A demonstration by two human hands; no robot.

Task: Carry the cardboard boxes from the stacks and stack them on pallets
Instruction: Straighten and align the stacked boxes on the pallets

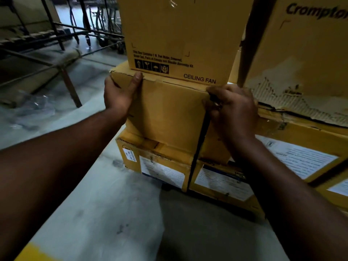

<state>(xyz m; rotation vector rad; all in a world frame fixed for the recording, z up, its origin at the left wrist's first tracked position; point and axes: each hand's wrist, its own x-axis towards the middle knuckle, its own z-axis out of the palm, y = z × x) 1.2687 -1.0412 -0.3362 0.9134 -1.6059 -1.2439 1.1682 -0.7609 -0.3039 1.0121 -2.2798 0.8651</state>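
Grey concrete floor [105, 204] fills the lower frame, a yellow painted mark at its bottom left edge. On it we see stacked cardboard boxes: a torn box [301, 59] at right with its corrugated inner layer exposed, and left of that a column. Bottom layer of the column, two boxes with white labels [163, 172] side by side. Above them the middle box [167, 113], plain brown, its near face slightly tilted toward us. On top of it sits the upper box [178, 34], printed "CEILING FAN" with handling symbols. Behind at left, a dark metal rack [56, 34] and a crumpled plastic sheet [33, 108] on the floor. Both bare forearms reach forward from the lower corners, converging on the middle box. Our left hand [118, 93] wraps the box's upper left corner, palm flat on the side, thumb laid up along the front edge, fingers hidden behind. Our right hand [233, 108] is at the upper right corner, fingers curled and pressed together over the edge beside a dark strap [201, 140] running down that side.
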